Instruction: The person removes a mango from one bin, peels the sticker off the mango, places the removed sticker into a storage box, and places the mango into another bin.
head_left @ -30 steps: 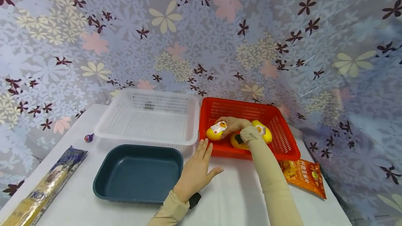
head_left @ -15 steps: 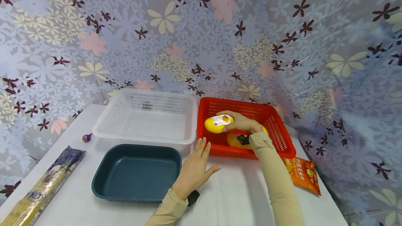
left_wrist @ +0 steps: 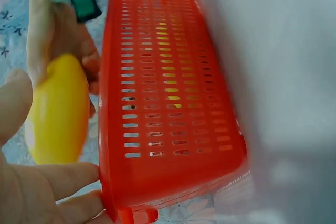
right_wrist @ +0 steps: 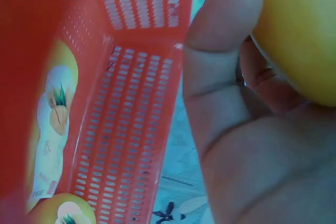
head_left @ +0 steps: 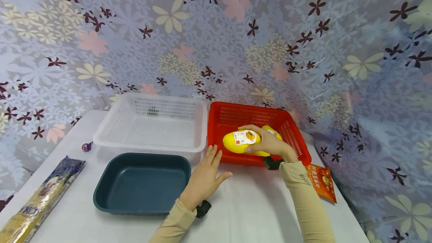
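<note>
My right hand [head_left: 271, 144] grips a yellow mango [head_left: 233, 143] with a white picture label, holding it raised over the front of the red basket [head_left: 222, 156]. In the right wrist view the thumb and fingers curl round the smooth mango [right_wrist: 302, 30]. Below it, more labelled yellow mangoes [head_left: 272, 131] lie in the basket, partly hidden by the hand. My left hand [head_left: 203, 179] has its fingers extended, fingertips at the basket's front left corner; the left wrist view shows them against the red rim [left_wrist: 104, 145]. It holds nothing.
A white perforated basket [head_left: 168, 132] stands left of the red one, with a dark teal tray [head_left: 143, 183] before it. At far left lie a long noodle packet [head_left: 44, 198] and a small wrapped lollipop [head_left: 86, 146]. An orange snack bag [head_left: 324, 183] lies at the right.
My right hand has lifted the mango from the red basket and brought it nearer and slightly right. The left hand keeps its place at the basket corner. The head view has shifted slightly.
</note>
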The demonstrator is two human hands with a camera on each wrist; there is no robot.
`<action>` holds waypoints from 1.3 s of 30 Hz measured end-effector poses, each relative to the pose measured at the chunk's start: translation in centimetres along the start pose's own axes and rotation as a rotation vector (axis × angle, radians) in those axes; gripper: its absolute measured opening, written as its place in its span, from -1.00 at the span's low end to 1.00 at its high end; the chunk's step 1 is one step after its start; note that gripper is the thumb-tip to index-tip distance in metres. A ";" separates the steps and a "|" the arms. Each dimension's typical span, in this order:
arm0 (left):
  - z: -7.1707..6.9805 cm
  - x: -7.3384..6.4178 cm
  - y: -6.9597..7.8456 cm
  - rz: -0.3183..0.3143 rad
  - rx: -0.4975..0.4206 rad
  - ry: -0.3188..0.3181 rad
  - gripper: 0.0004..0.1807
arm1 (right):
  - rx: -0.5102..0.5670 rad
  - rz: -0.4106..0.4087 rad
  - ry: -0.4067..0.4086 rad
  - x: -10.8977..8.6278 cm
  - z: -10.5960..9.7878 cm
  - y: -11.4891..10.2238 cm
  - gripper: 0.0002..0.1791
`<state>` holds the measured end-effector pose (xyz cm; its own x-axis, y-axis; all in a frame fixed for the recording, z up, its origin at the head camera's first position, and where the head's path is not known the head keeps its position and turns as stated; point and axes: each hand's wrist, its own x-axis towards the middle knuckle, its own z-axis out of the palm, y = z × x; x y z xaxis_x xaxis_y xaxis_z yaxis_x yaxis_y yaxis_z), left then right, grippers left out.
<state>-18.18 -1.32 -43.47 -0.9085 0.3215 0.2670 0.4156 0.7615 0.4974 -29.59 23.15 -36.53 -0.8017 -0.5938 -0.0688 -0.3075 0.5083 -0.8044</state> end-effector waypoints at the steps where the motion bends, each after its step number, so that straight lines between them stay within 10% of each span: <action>1: -0.1 0.0 0.0 0.004 -0.005 -0.004 -0.15 | 0.004 -0.010 0.002 -0.5 0.3 -0.1 -0.23; 11: -1.4 -0.9 -0.4 0.050 -0.063 -0.034 -0.20 | 0.074 -0.116 0.044 -5.1 4.1 0.8 -0.23; 22: -1.4 -2.6 -0.3 0.111 -0.073 -0.021 -0.18 | 0.182 -0.060 0.062 -8.1 9.1 4.0 -0.22; 39: 2.6 -3.1 2.0 -0.242 -0.225 0.082 -0.75 | 0.162 0.007 0.104 -7.6 14.3 7.2 -0.26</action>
<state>-14.64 0.68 -45.46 -0.9792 0.0937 0.1801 0.1962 0.6636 0.7219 -18.41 22.35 -50.27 -0.8547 -0.5187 -0.0198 -0.2224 0.4003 -0.8890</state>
